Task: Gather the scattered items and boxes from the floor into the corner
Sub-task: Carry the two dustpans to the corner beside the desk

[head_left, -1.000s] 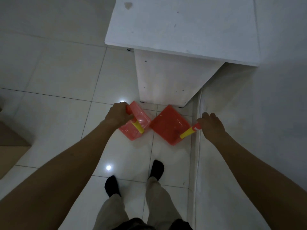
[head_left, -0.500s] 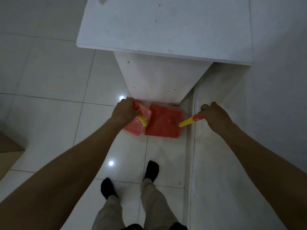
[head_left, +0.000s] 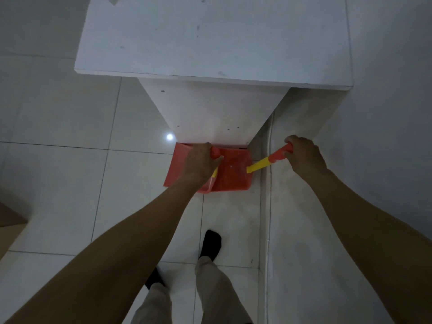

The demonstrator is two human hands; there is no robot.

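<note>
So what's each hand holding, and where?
Left hand grips the left dustpan by its handle; right hand grips the right dustpan by its handle's red end.

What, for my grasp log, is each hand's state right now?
Left hand: grips the left dustpan by its handle.
Right hand: grips the right dustpan by its handle.

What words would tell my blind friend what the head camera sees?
A person looks down at the left hand and right hand, each gripping the handle of a red dustpan. The left dustpan and right dustpan overlap on the tiled floor, at the foot of a white cabinet by the wall.
</note>
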